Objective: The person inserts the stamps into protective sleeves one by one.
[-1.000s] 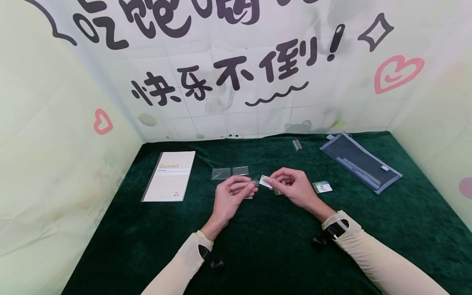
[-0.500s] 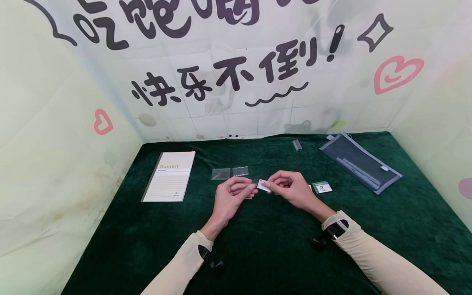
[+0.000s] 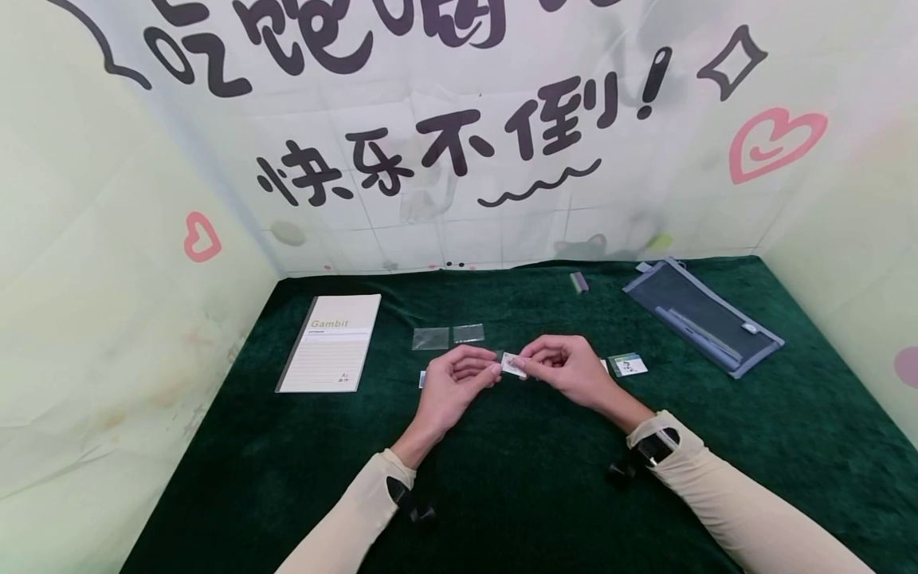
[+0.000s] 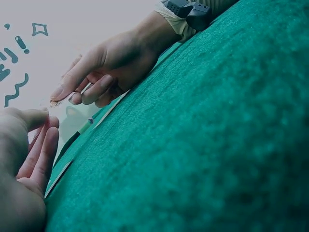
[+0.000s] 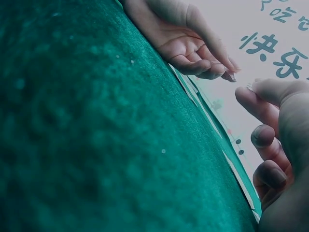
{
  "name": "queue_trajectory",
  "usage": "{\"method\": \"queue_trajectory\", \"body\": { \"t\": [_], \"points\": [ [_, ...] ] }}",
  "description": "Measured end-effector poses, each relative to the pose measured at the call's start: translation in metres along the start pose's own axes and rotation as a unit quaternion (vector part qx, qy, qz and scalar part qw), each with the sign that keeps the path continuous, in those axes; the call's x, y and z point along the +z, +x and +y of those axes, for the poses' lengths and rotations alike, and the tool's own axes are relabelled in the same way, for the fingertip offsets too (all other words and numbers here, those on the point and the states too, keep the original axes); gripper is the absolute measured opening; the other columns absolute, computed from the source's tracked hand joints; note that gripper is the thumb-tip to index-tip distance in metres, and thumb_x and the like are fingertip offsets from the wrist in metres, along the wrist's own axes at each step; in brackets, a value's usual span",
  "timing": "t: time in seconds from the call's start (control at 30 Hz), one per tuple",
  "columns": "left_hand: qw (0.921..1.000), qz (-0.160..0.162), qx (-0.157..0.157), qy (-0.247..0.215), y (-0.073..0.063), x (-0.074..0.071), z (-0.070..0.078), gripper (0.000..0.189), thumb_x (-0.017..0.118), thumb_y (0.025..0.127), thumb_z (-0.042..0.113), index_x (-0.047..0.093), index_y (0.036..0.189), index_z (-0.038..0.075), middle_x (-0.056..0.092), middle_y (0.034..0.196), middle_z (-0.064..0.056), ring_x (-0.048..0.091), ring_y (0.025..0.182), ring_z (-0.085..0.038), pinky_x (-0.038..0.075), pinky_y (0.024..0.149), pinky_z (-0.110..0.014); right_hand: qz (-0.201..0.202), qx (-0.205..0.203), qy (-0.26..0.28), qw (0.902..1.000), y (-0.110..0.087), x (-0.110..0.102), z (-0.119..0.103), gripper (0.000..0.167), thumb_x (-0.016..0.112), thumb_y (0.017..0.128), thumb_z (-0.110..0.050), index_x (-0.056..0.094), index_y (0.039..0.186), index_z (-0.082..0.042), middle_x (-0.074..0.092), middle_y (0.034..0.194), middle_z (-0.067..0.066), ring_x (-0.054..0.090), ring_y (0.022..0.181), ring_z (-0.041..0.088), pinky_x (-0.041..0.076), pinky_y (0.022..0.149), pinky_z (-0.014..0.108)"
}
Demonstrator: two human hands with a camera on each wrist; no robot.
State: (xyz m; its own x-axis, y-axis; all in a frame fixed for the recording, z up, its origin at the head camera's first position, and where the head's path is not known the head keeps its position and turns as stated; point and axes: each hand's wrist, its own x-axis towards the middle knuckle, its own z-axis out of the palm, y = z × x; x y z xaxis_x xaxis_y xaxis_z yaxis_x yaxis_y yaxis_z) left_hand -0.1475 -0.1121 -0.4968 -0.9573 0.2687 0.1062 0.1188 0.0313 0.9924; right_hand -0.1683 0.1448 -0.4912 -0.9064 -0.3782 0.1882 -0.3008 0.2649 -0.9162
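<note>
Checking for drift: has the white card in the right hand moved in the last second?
Yes: in the head view, the white card has shifted slightly down the picture and left, farther from the small purple-green block.

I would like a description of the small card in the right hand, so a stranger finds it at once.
On the green cloth, look between the notebook and the mesh pouch. There the right-hand grip pinches a small white card. Unlike the printed card and clear plastic pieces lying nearby, it is held above the cloth.
</note>
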Motion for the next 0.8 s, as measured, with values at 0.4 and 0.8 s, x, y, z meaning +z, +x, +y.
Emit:
{"method": "queue_trajectory", "body": {
  "t": [0.4,0.8],
  "points": [
    [1.0000,-0.005,-0.004,-0.007,-0.0003,0.0000,0.0001,0.029,0.080,0.100,0.029,0.075,0.125,0.014,0.082,0.115,-0.008,0.081,0.103,-0.022,0.067,0.092,-0.032,-0.012,-0.005,0.005,0.9999,-0.0005,-0.0005,-0.0003,0.009,0.078,0.102,-0.025,0.080,0.108,-0.019,0.081,0.091,0.000,0.071,0.073,0.026,0.057,0.065,0.027],
    [0.9998,-0.013,-0.004,-0.013,-0.0002,-0.0004,0.0009,0.033,0.081,0.099,0.028,0.074,0.127,0.012,0.083,0.115,-0.008,0.081,0.103,-0.023,0.067,0.093,-0.033,-0.020,-0.001,0.018,0.9996,-0.0008,-0.0013,0.0002,0.012,0.078,0.102,-0.025,0.080,0.112,-0.019,0.082,0.094,0.002,0.073,0.075,0.027,0.058,0.066,0.027]
  ]
}}
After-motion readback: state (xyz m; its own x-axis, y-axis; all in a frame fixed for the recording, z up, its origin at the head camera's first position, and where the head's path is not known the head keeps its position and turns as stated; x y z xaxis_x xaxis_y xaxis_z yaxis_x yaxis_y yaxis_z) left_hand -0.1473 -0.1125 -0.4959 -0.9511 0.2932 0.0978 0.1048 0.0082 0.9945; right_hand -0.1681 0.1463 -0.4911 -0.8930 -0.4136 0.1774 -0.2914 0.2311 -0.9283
